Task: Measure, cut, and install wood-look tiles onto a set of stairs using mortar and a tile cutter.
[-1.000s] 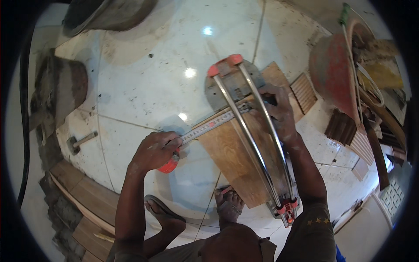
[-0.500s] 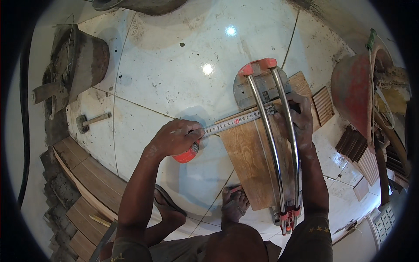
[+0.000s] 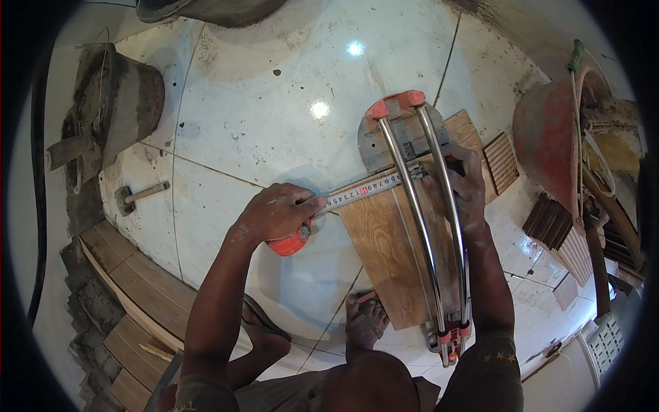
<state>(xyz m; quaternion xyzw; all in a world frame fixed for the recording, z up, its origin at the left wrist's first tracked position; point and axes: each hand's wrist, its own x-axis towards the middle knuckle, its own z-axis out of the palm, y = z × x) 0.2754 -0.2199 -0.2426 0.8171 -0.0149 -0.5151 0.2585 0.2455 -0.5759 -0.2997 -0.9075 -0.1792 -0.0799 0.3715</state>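
Note:
My left hand [image 3: 274,211] is closed around a red tape measure [image 3: 288,244], its thumb and forefinger pinching the pulled-out blade [image 3: 364,191]. That blade runs across the far end of a brown wood-look tile [image 3: 377,250] and passes beneath the rails of a manual tile cutter [image 3: 419,226]. Beside the right rail, my right hand [image 3: 469,189] is closed with its thumb reaching under the rail to the blade's end. The rail partly hides those fingers. The tile lies on the cutter's bed and sticks out to its left.
A mortar-stained bucket [image 3: 144,99] and a hammer [image 3: 137,196] are on the left. At the right stands a red tub [image 3: 546,141], near ribbed tile pieces [image 3: 501,165]. Wood-look planks [image 3: 147,278] lie at the lower left. My feet rest by the cutter.
The whole view has shifted slightly. My left hand has come a little nearer to the tile's edge, with less blade showing between the hands. Both grips stay the same.

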